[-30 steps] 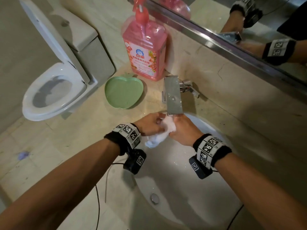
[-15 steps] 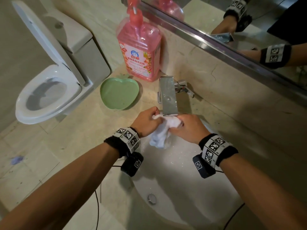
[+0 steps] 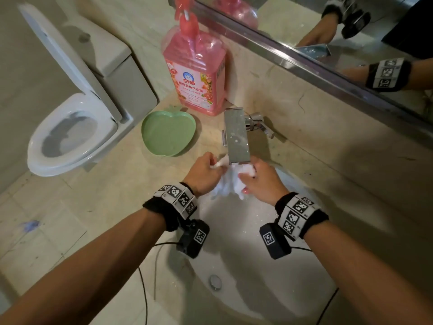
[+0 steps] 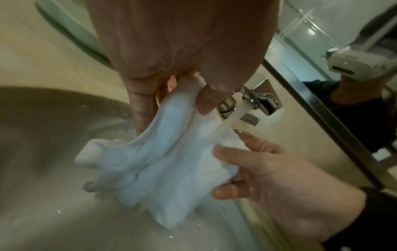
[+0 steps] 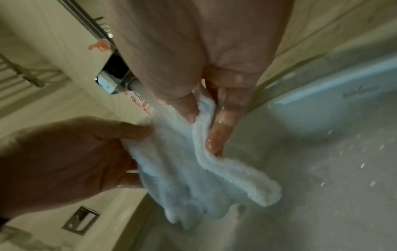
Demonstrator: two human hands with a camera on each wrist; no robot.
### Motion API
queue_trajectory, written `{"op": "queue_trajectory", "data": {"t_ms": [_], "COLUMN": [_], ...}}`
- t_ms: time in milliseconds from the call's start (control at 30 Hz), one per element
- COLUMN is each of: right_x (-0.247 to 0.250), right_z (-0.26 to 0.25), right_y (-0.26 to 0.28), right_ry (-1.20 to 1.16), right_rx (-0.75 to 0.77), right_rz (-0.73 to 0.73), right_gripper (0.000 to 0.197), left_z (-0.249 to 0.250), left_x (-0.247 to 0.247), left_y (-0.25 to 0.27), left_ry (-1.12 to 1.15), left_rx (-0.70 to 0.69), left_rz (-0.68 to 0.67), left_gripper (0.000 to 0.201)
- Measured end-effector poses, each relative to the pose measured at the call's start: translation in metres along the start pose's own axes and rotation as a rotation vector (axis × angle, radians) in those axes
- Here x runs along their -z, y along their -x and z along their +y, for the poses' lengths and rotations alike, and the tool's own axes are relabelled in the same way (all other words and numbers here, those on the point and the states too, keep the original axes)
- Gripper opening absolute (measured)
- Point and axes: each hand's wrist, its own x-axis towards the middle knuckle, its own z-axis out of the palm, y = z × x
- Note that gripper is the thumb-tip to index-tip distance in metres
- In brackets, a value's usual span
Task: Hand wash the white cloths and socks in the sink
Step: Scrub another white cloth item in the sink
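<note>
A wet white cloth (image 3: 228, 184) (image 4: 167, 169) (image 5: 193, 169) hangs between both hands under the square chrome tap (image 3: 236, 134), above the far end of the white sink (image 3: 257, 266). Water runs from the spout (image 4: 227, 118) onto the cloth. My left hand (image 3: 206, 174) (image 4: 178, 95) pinches its upper left corner between thumb and fingers. My right hand (image 3: 257, 181) (image 5: 206, 115) pinches the opposite edge between thumb and fingers. The cloth's lower part droops loose into the basin. No socks are in sight.
A pink pump bottle of detergent (image 3: 194, 66) stands on the beige counter behind a green apple-shaped dish (image 3: 167, 134). A toilet (image 3: 70, 127) with raised lid is at the left. A mirror (image 3: 328, 31) runs along the wall. The drain plug (image 3: 215, 281) sits in the basin's near part.
The hands have drawn apart, spreading the bunched cloth out under the tap, and have shifted slightly farther up toward the spout.
</note>
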Motion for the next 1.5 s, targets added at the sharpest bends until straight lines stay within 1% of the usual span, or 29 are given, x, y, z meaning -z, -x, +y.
{"op": "queue_trajectory", "data": {"t_ms": [33, 100, 133, 167, 200, 233, 267, 333, 400, 467, 500, 567, 600, 667, 700, 733, 800, 867, 900, 967, 1000, 1067, 1133, 1200, 1267, 1333, 1400, 1467, 1500], "right_x": [-0.006, -0.016, -0.019, -0.020, -0.019, -0.015, -0.011, -0.002, 0.004, 0.006, 0.007, 0.011, 0.014, 0.021, 0.025, 0.030, 0.038, 0.037, 0.034, 0.024, 0.019, 0.011, 0.007, 0.002, -0.001, 0.001, 0.003, 0.002, 0.002], "right_z": [-0.002, -0.007, -0.008, -0.008, -0.007, -0.006, -0.005, -0.003, -0.001, 0.002, 0.003, 0.005, 0.006, 0.007, 0.007, 0.008, 0.007, 0.008, 0.006, -0.001, -0.003, -0.007, -0.010, -0.014, -0.015, -0.016, -0.017, -0.016, -0.016], "right_y": [0.001, -0.001, -0.004, -0.007, -0.010, -0.011, -0.012, -0.010, -0.006, -0.002, -0.001, 0.000, 0.001, 0.002, 0.002, 0.002, 0.004, 0.003, 0.001, -0.004, -0.008, -0.015, -0.020, -0.023, -0.024, -0.023, -0.021, -0.020, -0.020], "right_ry": [-0.041, -0.015, 0.011, 0.019, -0.008, -0.053, -0.092, -0.138, -0.186, -0.275, -0.320, -0.372, -0.371, -0.310, -0.255, -0.202, -0.189, -0.322, -0.343, -0.194, -0.070, 0.163, 0.346, 0.589, 0.783, 0.849, 0.915, 1.017, 1.043], "right_rx": [0.016, 0.052, 0.055, 0.037, 0.000, -0.038, -0.060, -0.054, -0.031, -0.033, -0.040, -0.036, -0.022, 0.003, 0.007, 0.000, -0.070, -0.205, -0.254, -0.272, -0.242, -0.155, -0.088, 0.006, 0.150, 0.268, 0.368, 0.448, 0.440], "right_rz": [-0.036, -0.085, -0.070, -0.030, 0.009, 0.023, 0.011, -0.036, -0.082, -0.116, -0.126, -0.137, -0.134, -0.112, -0.112, -0.128, -0.222, -0.333, -0.352, -0.350, -0.346, -0.315, -0.284, -0.285, -0.257, -0.215, -0.188, -0.194, -0.206], "right_gripper": [0.043, 0.048, 0.047, 0.046, 0.046, 0.048, 0.051, 0.053, 0.055, 0.058, 0.056, 0.045, 0.046, 0.052, 0.052, 0.049, 0.043, 0.058, 0.066, 0.076, 0.074, 0.065, 0.062, 0.057, 0.044, 0.034, 0.025, 0.018, 0.020], "left_z": [0.004, 0.012, 0.014, 0.015, 0.014, 0.010, 0.004, -0.010, -0.016, -0.014, -0.012, -0.009, -0.008, -0.007, -0.006, -0.005, -0.002, 0.003, 0.006, 0.010, 0.012, 0.015, 0.018, 0.020, 0.021, 0.022, 0.022, 0.024, 0.025], "left_x": [-0.003, -0.007, -0.008, -0.009, -0.007, -0.003, 0.002, 0.011, 0.012, 0.005, 0.001, -0.007, -0.010, -0.016, -0.017, -0.017, -0.016, -0.014, -0.014, -0.015, -0.016, -0.017, -0.019, -0.023, -0.027, -0.029, -0.030, -0.032, -0.033], "left_y": [0.004, 0.012, 0.014, 0.016, 0.018, 0.018, 0.016, 0.009, 0.000, -0.009, -0.013, -0.021, -0.023, -0.025, -0.026, -0.026, -0.027, -0.026, -0.025, -0.021, -0.019, -0.016, -0.016, -0.017, -0.019, -0.021, -0.023, -0.024, -0.025], "left_ry": [0.061, 0.202, 0.241, 0.239, 0.213, 0.173, 0.106, -0.094, -0.186, -0.178, -0.187, -0.242, -0.299, -0.428, -0.457, -0.447, -0.437, -0.548, -0.616, -0.714, -0.768, -0.911, -1.012, -1.052, -1.009, -0.875, -0.768, -0.725, -0.733], "left_rx": [0.016, 0.018, -0.019, -0.063, -0.088, -0.094, -0.103, -0.154, -0.164, -0.163, -0.162, -0.171, -0.191, -0.275, -0.305, -0.302, -0.305, -0.331, -0.347, -0.394, -0.420, -0.440, -0.402, -0.351, -0.290, -0.184, -0.119, -0.099, -0.100], "left_rz": [-0.028, -0.099, -0.139, -0.169, -0.183, -0.188, -0.188, -0.217, -0.314, -0.403, -0.415, -0.400, -0.385, -0.329, -0.291, -0.255, -0.191, -0.135, -0.118, -0.093, -0.081, -0.073, -0.076, -0.100, -0.076, -0.033, -0.009, -0.019, -0.041], "left_gripper": [0.023, 0.031, 0.032, 0.026, 0.019, 0.018, 0.028, 0.062, 0.090, 0.104, 0.105, 0.097, 0.089, 0.070, 0.062, 0.058, 0.053, 0.050, 0.049, 0.049, 0.048, 0.043, 0.037, 0.029, 0.022, 0.023, 0.024, 0.026, 0.028]}}
